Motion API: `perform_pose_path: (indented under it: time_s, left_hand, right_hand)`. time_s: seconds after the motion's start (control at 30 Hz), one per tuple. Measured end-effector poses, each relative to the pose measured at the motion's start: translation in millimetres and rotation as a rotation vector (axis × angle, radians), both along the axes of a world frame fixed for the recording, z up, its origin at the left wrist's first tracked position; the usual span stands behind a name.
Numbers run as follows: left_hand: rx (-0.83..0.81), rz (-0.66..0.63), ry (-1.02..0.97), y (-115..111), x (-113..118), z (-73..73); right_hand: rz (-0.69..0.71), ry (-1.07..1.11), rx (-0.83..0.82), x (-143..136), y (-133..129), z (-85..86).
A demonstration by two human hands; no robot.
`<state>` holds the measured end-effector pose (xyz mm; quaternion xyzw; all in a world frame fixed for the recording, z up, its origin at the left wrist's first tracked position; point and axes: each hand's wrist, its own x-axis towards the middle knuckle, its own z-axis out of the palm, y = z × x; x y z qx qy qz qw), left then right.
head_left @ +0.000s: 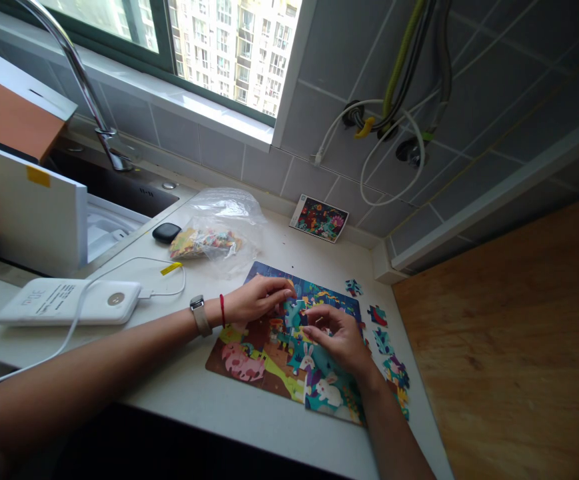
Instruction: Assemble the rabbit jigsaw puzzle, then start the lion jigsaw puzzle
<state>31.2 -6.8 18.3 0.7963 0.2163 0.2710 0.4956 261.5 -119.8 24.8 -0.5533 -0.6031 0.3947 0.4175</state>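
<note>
A colourful jigsaw puzzle (pixel 244 363), with a pink pig and white rabbits on it, lies on the white counter. My left hand (pixel 259 298) rests on its upper left part, fingers stretched and holding nothing. Over the middle of the puzzle, my right hand (pixel 336 333) has thumb and index finger at the edge of a teal puzzle piece (pixel 295 315), gripping it. The right hand hides part of the picture beneath. Along the puzzle's right side lie several loose puzzle pieces (pixel 383 341).
A clear plastic bag (pixel 232 207) with more pieces sits behind, beside a black case (pixel 166 232). A picture card (pixel 319 219) leans on the wall. On the left are a white power bank (pixel 69 303) with a cable, and a sink with a faucet (pixel 82 87). A wooden panel (pixel 509 320) borders the right.
</note>
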Motion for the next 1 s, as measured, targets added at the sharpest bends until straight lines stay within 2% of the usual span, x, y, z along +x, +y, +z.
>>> perform_pose_path:
  time_s: [0.13,0.23,0.4,0.63,1.0]
  left_hand:
    - [0.082,0.041,-0.016,6,-3,-4.4]
    - [0.171,0.046,-0.016,9,-4,-7.1]
    - [0.19,0.004,-0.054,5,-4,-5.8]
    - [0.319,0.039,-0.103,4,-4,-0.8]
    - [0.387,0.061,-0.159,3,-4,3.3]
  right_hand:
    - [-0.103,0.057,0.062,3,3,-1.9]
    - [-0.125,0.071,0.097,4,4,-1.5]
    - [-0.101,0.078,0.063,2,4,0.0]
    - [-0.076,0.097,0.031,1,4,-0.4]
    - [-0.068,0.071,0.03,0,4,0.5]
